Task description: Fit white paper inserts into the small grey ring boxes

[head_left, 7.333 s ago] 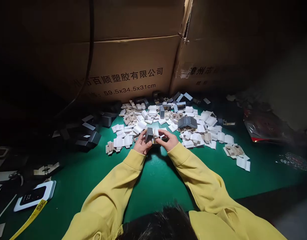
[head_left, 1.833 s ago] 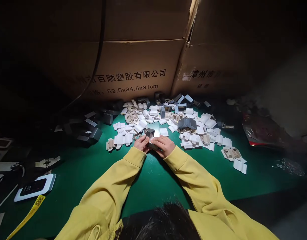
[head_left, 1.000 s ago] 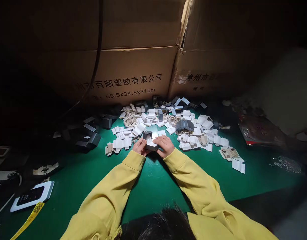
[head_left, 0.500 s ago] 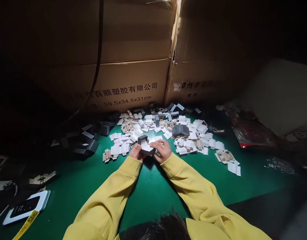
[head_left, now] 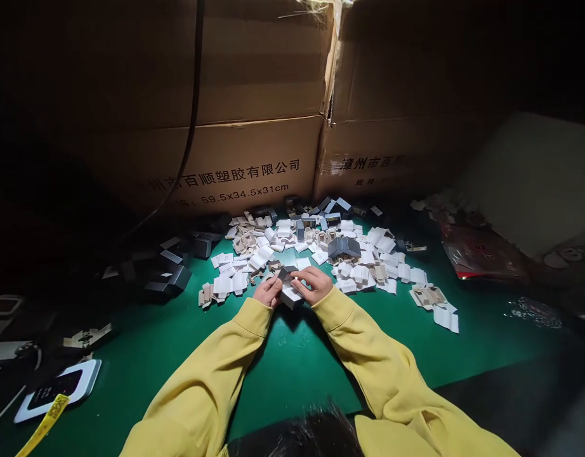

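Observation:
A small dark grey hinged box (head_left: 291, 299) with a white insert is held between my hands over the green table. My left hand (head_left: 268, 292) grips its left side, with fingers closed around the edge. On the right, the fingers of my right hand (head_left: 313, 285) are pinched at the box's lid and white insert. Just beyond the hands lies a heap of folded white card inserts (head_left: 260, 256). Another dark box (head_left: 344, 247) rests opened out on top of the heap. The inside of the held box is partly hidden by my fingers.
Large cardboard cartons (head_left: 254, 146) stand behind the heap. Several dark boxes (head_left: 173, 279) lie at the left. A white device (head_left: 59, 387) and yellow tape (head_left: 45, 425) are at the near left. A clear-wrapped red packet (head_left: 478, 254) lies at the right.
Both hands have shifted slightly right with the box, which has turned. My right fingers have moved from its right edge onto the lid and insert area.

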